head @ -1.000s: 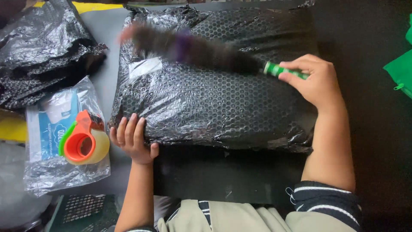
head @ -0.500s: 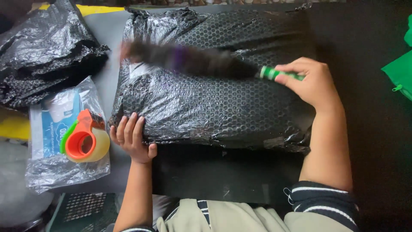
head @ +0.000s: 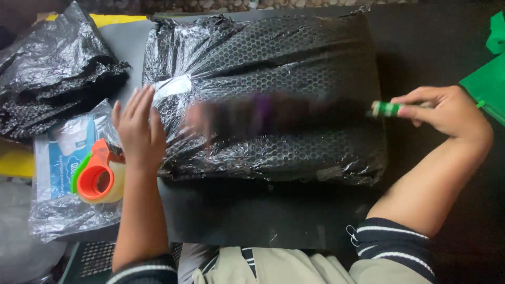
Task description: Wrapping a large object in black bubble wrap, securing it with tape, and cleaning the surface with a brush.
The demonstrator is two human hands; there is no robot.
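A large parcel (head: 273,68) wrapped in shiny black bubble wrap lies flat in the middle. My right hand (head: 447,113) grips the green-and-white striped handle of a long duster (head: 263,113). Its dark and purple head is motion-blurred and stretches leftward across the parcel's top. My left hand (head: 138,129) has its fingers spread flat at the parcel's left edge, beside a strip of clear tape. An orange tape dispenser (head: 100,176) sits just left of that wrist.
A crumpled pile of black bubble wrap (head: 52,79) fills the upper left. Under the dispenser lies a clear plastic bag (head: 58,158) with a blue-and-white packet. Green fabric (head: 489,79) sits at the right edge. A black sheet (head: 252,215) lies below the parcel.
The duster has swept lower and rightward across the parcel, and my right hand moved right with it. My left hand lifted from the parcel's lower left corner up to its left edge.
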